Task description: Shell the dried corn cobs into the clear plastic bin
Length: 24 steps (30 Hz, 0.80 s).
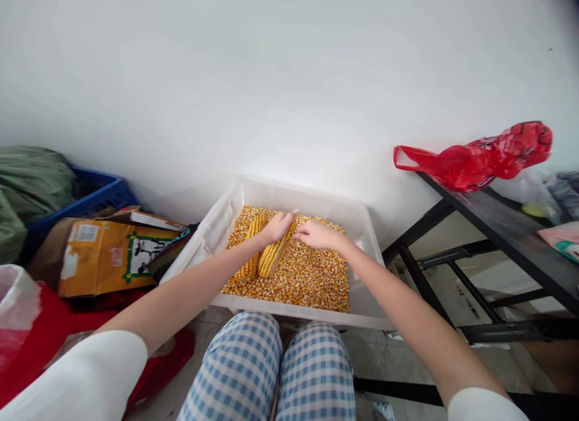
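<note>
A wide translucent plastic tub (pixel 289 309) in front of my knees holds a layer of loose yellow corn kernels (pixel 316 279). My left hand (pixel 279 226) is closed over the upper part of a corn cob (pixel 271 259), which slants across the kernels. Just right of that cob's upper part, my right hand (pixel 315 234) has its fingers curled into a pinch; what lies between the fingertips is too small to make out. A second corn cob (pixel 256 227) rests on the kernels to the left, partly covered by my left hand and forearm.
On the left are a yellow cardboard box (pixel 104 258), a blue crate (pixel 102 192) and a red bag (pixel 40 330). At right, a black-framed table (pixel 506 228) carries a red plastic bag (pixel 479 158). A white wall (pixel 280 95) rises behind the tub.
</note>
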Tool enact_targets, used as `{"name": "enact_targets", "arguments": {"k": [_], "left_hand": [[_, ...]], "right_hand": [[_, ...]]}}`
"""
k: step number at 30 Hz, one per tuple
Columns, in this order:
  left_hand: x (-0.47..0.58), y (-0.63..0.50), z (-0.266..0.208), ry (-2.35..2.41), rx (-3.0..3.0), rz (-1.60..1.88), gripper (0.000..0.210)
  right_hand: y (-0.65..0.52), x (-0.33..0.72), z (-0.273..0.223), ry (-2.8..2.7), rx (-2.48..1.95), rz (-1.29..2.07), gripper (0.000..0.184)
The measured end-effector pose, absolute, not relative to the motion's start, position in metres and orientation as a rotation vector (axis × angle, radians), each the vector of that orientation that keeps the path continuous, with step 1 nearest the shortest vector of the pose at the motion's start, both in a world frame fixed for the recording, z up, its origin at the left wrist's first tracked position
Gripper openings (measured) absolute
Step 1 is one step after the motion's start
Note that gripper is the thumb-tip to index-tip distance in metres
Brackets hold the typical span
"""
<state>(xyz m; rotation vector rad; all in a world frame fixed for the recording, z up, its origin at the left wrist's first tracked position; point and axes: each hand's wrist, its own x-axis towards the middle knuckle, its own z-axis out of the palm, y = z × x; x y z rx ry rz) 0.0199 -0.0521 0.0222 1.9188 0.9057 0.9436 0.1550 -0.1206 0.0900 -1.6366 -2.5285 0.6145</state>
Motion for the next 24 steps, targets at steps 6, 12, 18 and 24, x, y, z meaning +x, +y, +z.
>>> {"name": "enact_targets", "arguments": {"k": [6, 12, 18, 24], "left_hand": [[0.026, -0.064, 0.024, 0.729, 1.983, 0.868, 0.047], [0.022, -0.065, 0.028, 0.731, 1.984, 0.831, 0.043], [0.021, -0.068, 0.029, 0.664, 2.057, 0.814, 0.045], [0.021, -0.066, 0.029, 0.767, 1.996, 0.833, 0.047]], "right_hand": [[-0.119, 0.16, 0.096, -2.632, -1.611, 0.763, 0.025], [-0.114, 0.162, 0.099, -2.657, -1.611, 0.844, 0.02], [-0.112, 0.159, 0.087, -2.766, -1.618, 0.934, 0.019], [-0.135, 0.164, 0.036, -2.897, -1.739, 0.799, 0.019]]}}
